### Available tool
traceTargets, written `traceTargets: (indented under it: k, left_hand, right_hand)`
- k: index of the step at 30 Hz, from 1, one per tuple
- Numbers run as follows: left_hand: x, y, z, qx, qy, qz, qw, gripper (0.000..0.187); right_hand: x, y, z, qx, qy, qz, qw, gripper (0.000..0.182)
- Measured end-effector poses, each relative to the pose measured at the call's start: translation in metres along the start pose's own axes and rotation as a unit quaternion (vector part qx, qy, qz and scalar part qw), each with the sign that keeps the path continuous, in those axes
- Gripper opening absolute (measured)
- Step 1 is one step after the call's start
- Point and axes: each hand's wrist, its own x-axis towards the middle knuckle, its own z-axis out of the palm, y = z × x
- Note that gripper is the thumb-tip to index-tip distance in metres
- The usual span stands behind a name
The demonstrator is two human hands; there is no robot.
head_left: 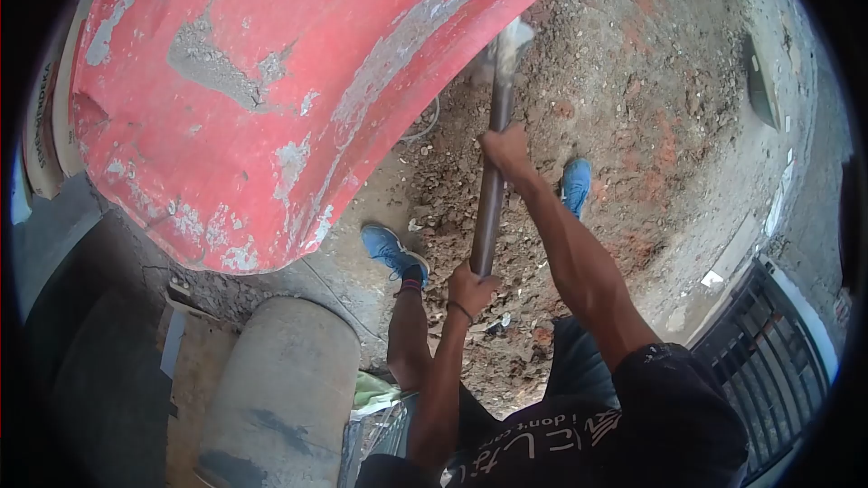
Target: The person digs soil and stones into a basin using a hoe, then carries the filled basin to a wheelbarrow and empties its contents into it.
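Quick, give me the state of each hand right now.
Left hand: closed around the lower part of the long dark metal shaft.
Right hand: closed around the same shaft, higher up.

Ground: packed dirt strewn with rubble and reddish brick fragments (651, 136), dusty, in bright daylight. Upper left: large red curved panel (271, 99), paint flaking to grey patches, overhanging the ground. Lower left: pale concrete cylinder (280, 389), lying beside a flat cardboard sheet (194, 370). Left edge: printed sacks (45, 117), partly hidden. Lower right: dark metal grille (768, 343) with parallel bars. Far right: pale concrete strip (778, 199) bordering the dirt.
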Motion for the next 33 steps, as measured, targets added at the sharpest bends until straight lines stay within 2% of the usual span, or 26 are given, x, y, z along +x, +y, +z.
traceTargets:
  k: [1,2,4,5,6,7,8,9,10,11,12,13,14,16,17,18,19,20,21,23,26,28,29,31,32,33]
  left_hand:
    - [-0.018,-0.059,0.009,0.027,0.088,0.123,0.988,0.036]
    - [-0.036,-0.058,-0.011,0.01,0.061,0.013,0.998,0.042]
    - [-0.044,-0.045,0.009,0.016,0.052,0.016,0.998,0.044]
    - [-0.068,-0.046,0.015,0.04,0.041,0.016,0.998,0.046]
    - [-0.082,-0.042,0.033,0.035,0.07,0.054,0.995,0.046]
    - [-0.088,-0.035,0.046,0.035,0.099,0.097,0.99,0.046]
    - [-0.089,-0.017,0.043,0.046,0.088,0.092,0.991,0.042]
    - [-0.09,-0.011,0.033,0.052,0.093,0.084,0.991,0.042]
    - [-0.077,-0.004,0.018,0.05,0.046,0.039,0.997,0.039]
    - [-0.061,0.001,0.009,0.042,-0.001,0.001,0.999,0.036]
    - [-0.061,-0.006,0.002,-0.005,-0.004,-0.019,1.0,0.031]
    - [-0.068,-0.017,0.0,-0.014,-0.002,-0.001,1.0,0.031]
    - [-0.097,-0.041,0.014,-0.043,-0.016,-0.043,0.998,0.03]
    - [-0.123,-0.053,0.047,-0.114,0.0,-0.049,0.992,0.029]
    - [-0.149,-0.072,0.065,-0.08,0.026,-0.025,0.996,0.028]
    - [-0.187,-0.059,0.061,-0.123,-0.036,-0.121,0.984,0.034]
    - [-0.217,-0.073,0.068,-0.108,-0.057,-0.172,0.978,0.044]
    - [-0.243,-0.077,0.072,-0.04,-0.044,-0.119,0.991,0.041]
    - [-0.265,-0.078,0.075,0.029,-0.028,-0.068,0.997,0.038]
    - [-0.287,-0.074,0.088,-0.008,-0.087,-0.142,0.986,0.044]
    - [-0.255,-0.037,0.115,0.021,-0.064,-0.129,0.989,0.045]
    - [-0.212,-0.01,0.147,0.029,-0.047,-0.059,0.997,0.041]
    - [-0.186,0.019,0.157,0.035,-0.03,-0.025,0.999,0.04]
    - [-0.139,0.077,0.169,0.038,-0.007,0.042,0.998,0.04]
    - [-0.114,0.104,0.173,0.033,0.0,0.078,0.996,0.04]
    - [-0.092,0.135,0.176,0.019,0.009,0.083,0.996,0.04]
  right_hand:
    - [-0.045,0.026,0.028,-0.015,-0.011,-0.028,0.999,0.053]
    - [-0.069,0.015,0.03,0.038,-0.016,-0.021,0.999,0.047]
    - [-0.085,0.018,0.004,0.067,-0.023,0.007,0.997,0.041]
    - [-0.086,0.028,-0.015,0.052,-0.08,0.059,0.994,0.035]
    - [-0.068,0.021,-0.03,0.037,-0.141,0.078,0.986,0.03]
    - [-0.057,0.011,-0.044,0.037,-0.142,0.063,0.987,0.03]
    - [-0.059,0.011,-0.054,0.055,-0.14,0.097,0.984,0.027]
    - [-0.068,0.014,-0.056,0.074,-0.141,0.138,0.978,0.025]
    - [-0.068,0.007,-0.045,0.081,-0.146,0.133,0.977,0.025]
    - [-0.062,-0.004,-0.034,0.048,-0.126,0.083,0.987,0.027]
    - [-0.062,0.003,-0.031,0.009,-0.103,0.047,0.993,0.029]
    - [-0.08,0.022,-0.032,0.004,-0.106,0.066,0.992,0.029]
    - [-0.106,0.042,-0.024,-0.019,-0.119,0.058,0.991,0.034]
    - [-0.103,0.044,-0.023,-0.046,-0.096,-0.022,0.994,0.042]
    - [-0.14,0.07,-0.035,-0.069,-0.092,-0.04,0.993,0.046]
    - [-0.175,0.072,-0.057,-0.064,-0.113,0.001,0.992,0.044]
    - [-0.204,0.081,-0.074,-0.017,-0.157,0.076,0.985,0.042]
    - [-0.232,0.09,-0.089,0.0,-0.151,0.089,0.985,0.043]
    - [-0.245,0.129,-0.092,-0.017,-0.132,0.048,0.99,0.043]
    - [-0.262,0.135,-0.117,0.042,-0.152,0.147,0.977,0.044]
    - [-0.217,0.116,-0.154,0.064,-0.135,0.161,0.976,0.041]
    - [-0.152,0.12,-0.174,0.1,-0.126,0.132,0.978,0.04]
    - [-0.118,0.11,-0.186,0.151,-0.114,0.088,0.978,0.035]
    - [-0.069,0.029,-0.221,0.168,-0.101,0.093,0.976,0.029]
    - [-0.034,0.019,-0.233,0.172,-0.091,0.039,0.98,0.027]
    - [-0.002,-0.001,-0.245,0.168,-0.079,0.031,0.982,0.026]
